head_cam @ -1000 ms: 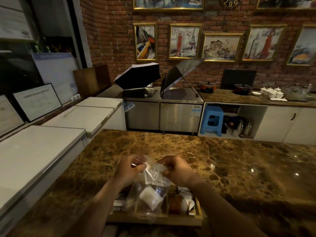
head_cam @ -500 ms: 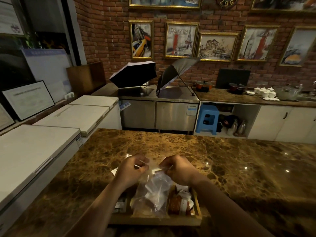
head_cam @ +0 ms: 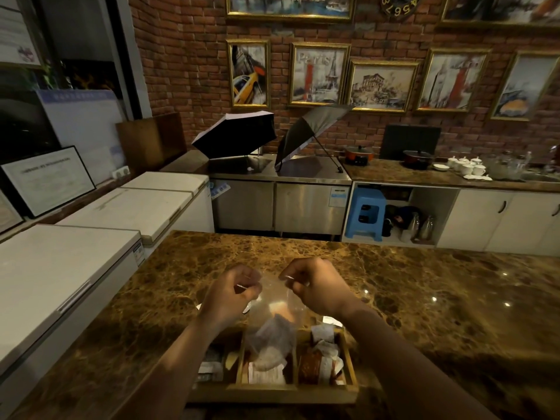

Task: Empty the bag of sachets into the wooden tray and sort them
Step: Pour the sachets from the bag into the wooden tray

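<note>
I'm pinching the bag by its corners with both hands over the tray; sachets sliding out could be overshooting the middle compartment.

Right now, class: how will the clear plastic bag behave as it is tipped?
Probably floppy: the clear plastic bag hangs limp between left hand and right hand. Likely light, since few sachets sag at its bottom above the wooden tray.

two bare forearms, no sleeves, each grip ungloved.
</note>
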Available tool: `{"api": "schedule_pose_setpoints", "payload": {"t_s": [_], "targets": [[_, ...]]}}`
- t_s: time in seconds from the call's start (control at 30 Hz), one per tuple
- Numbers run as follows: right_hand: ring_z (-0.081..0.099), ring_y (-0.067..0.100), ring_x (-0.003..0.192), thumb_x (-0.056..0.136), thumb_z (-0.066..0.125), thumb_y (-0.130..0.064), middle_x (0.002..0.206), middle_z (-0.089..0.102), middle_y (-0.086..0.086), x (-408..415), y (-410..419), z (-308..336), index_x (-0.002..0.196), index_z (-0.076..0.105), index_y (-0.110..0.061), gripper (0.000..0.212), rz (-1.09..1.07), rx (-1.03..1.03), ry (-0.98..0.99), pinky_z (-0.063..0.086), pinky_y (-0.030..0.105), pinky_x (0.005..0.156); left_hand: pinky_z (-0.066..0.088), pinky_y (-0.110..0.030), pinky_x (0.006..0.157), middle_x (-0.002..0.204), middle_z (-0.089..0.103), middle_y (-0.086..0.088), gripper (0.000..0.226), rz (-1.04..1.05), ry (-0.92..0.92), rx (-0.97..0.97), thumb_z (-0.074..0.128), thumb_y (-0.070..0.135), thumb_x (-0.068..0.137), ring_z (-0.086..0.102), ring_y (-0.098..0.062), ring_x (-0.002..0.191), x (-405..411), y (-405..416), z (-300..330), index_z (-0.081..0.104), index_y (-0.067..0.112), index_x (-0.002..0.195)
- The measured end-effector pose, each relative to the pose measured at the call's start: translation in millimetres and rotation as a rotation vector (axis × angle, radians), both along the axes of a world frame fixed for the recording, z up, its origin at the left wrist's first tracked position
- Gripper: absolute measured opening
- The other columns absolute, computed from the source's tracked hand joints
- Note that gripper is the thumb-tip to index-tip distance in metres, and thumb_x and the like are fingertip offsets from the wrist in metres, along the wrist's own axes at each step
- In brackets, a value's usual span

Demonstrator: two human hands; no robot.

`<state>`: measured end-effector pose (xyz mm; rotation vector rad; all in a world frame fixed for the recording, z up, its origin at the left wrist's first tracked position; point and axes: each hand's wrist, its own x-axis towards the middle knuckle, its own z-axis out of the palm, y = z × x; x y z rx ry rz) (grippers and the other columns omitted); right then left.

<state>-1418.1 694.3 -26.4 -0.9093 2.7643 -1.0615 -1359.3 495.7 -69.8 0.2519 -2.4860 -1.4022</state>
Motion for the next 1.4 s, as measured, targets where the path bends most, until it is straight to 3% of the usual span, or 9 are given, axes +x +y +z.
{"api": "schedule_pose_setpoints", "payload": {"t_s": [0.17, 0.47, 0.63, 0.77, 0.9, 1.03, 1.1, 1.27, 1.4], "targets": [[0.067, 0.006, 0.088, 0.092, 0.064, -0.007, 0.094, 0.074, -0.009, 1, 1, 6, 0.099, 0.075, -0.027, 0.023, -0.002, -0.054, -0.036, 0.061, 0.034, 0.082, 0.062, -0.045, 0.078, 0.092, 0.077, 0.014, 0.019, 0.02, 0.025, 0.011, 0.077, 0.03, 0.083, 0.074, -0.007, 0.081, 2, -5, 3, 0.067, 0.038, 0.097], [0.068, 0.01, 0.081, 0.09, 0.066, -0.004, 0.091, 0.072, -0.003, 8, 3, 24, 0.095, 0.074, -0.025, 0.022, 0.061, -0.133, -0.079, 0.058, 0.022, 0.065, 0.064, -0.049, 0.073, 0.097, 0.077, 0.002, 0.021, 0.016, 0.084, 0.08, 0.078, 0.022, 0.086, 0.077, -0.014, 0.074, 10, -4, 18, 0.068, 0.023, 0.104], [0.071, 0.016, 0.082, 0.092, 0.066, -0.005, 0.092, 0.073, 0.001, 6, 8, 32, 0.09, 0.069, -0.033, 0.028, -0.008, -0.207, -0.096, 0.059, 0.026, 0.065, 0.061, -0.038, 0.085, 0.094, 0.077, 0.012, 0.034, -0.005, 0.104, 0.094, 0.083, 0.034, 0.078, 0.072, -0.005, 0.091, 12, -2, 25, 0.064, 0.041, 0.106], [0.074, 0.017, 0.078, 0.094, 0.062, -0.003, 0.094, 0.074, 0.002, 4, 18, 31, 0.105, 0.072, -0.021, 0.023, -0.054, -0.284, -0.125, 0.062, 0.028, 0.063, 0.057, -0.028, 0.084, 0.11, 0.073, 0.012, 0.067, -0.109, -0.016, 0.201, 0.084, 0.058, 0.057, 0.069, -0.007, 0.104, 17, 2, 23, 0.059, 0.046, 0.119], [0.076, 0.021, 0.08, 0.096, 0.06, -0.002, 0.096, 0.075, 0.005, 2, 33, 28, 0.112, 0.07, -0.015, 0.023, -0.132, -0.428, -0.213, 0.064, 0.03, 0.065, 0.054, -0.018, 0.074, 0.122, 0.068, 0.004, 0.085, -0.18, -0.146, 0.354, 0.09, 0.041, 0.066, 0.068, -0.01, 0.105, 21, 8, 15, 0.048, 0.028, 0.139], [0.076, 0.028, 0.083, 0.098, 0.056, 0.001, 0.099, 0.075, 0.011, 0, 55, 23, 0.114, 0.067, -0.01, 0.022, -0.244, -0.595, -0.323, 0.065, 0.034, 0.066, 0.061, -0.034, 0.082, 0.118, 0.073, 0.0, 0.086, -0.155, -0.166, 0.46, 0.089, 0.04, 0.058, 0.073, -0.017, 0.101, 21, 8, 3, 0.055, 0.028, 0.136], [0.076, 0.028, 0.083, 0.098, 0.057, 0.002, 0.102, 0.074, 0.012, -1, 69, 18, 0.114, 0.066, -0.008, 0.021, -0.3, -0.645, -0.38, 0.065, 0.035, 0.067, 0.062, -0.034, 0.077, 0.117, 0.074, -0.003, 0.089, -0.156, -0.15, 0.55, 0.092, 0.041, 0.049, 0.076, -0.018, 0.098, 18, 13, 0, 0.059, 0.031, 0.131], [0.074, 0.027, 0.081, 0.095, 0.064, -0.004, 0.107, 0.072, 0.02, 2, 112, 0, 0.111, 0.065, -0.005, 0.016, -0.367, -0.703, -0.487, 0.06, 0.027, 0.055, 0.062, -0.038, 0.078, 0.117, 0.071, -0.009, 0.061, -0.14, -0.127, 0.622, 0.082, 0.008, 0.078, 0.076, -0.026, 0.097, 0, 46, 4, 0.059, 0.031, 0.13], [0.076, 0.033, 0.087, 0.09, 0.074, -0.014, 0.102, 0.074, 0.015, 2, 150, -12, 0.113, 0.065, -0.005, 0.026, -0.463, -0.701, -0.484, 0.063, 0.034, 0.057, 0.063, -0.045, 0.077, 0.12, 0.068, -0.013, 0.068, -0.157, -0.118, 0.616, 0.079, 0.001, 0.081, 0.074, -0.032, 0.101, -18, 77, 0, 0.051, 0.03, 0.136]]}}
